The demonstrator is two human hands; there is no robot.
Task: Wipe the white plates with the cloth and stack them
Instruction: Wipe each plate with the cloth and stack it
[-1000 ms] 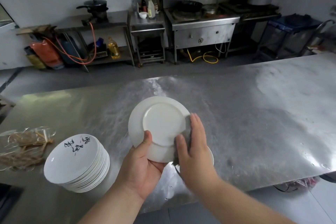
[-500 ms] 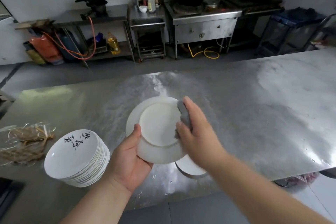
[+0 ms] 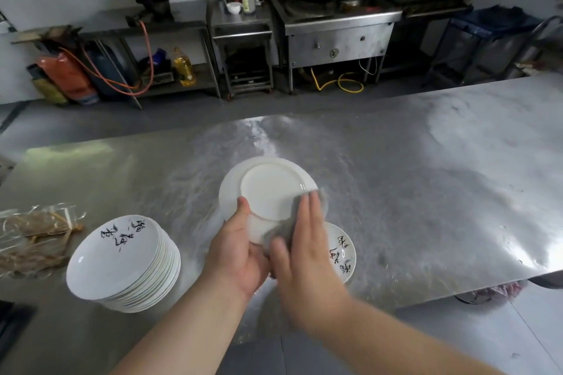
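Observation:
My left hand (image 3: 239, 248) grips a white plate (image 3: 268, 189) by its near rim, thumb on top, with the plate's underside facing me above the steel table (image 3: 411, 179). My right hand (image 3: 304, 250) lies flat with straight fingers and presses a grey cloth (image 3: 281, 230) against the plate's lower right part. A tall stack of white plates (image 3: 122, 262) with black brush lettering stands at the left. Another lettered white plate (image 3: 342, 253) lies on the table under my right hand, partly hidden.
A clear plastic bag with brown straw-like stuff (image 3: 33, 237) lies at the table's left edge. Beyond the table a floor aisle runs before steel counters, a stove (image 3: 335, 27), pots and a gas cylinder (image 3: 67, 76). The table's near edge is close to my arms.
My right hand with the cloth has slid from the plate's upper right rim down to its lower right, fingers now flat. The plate is tilted a little differently in my left hand.

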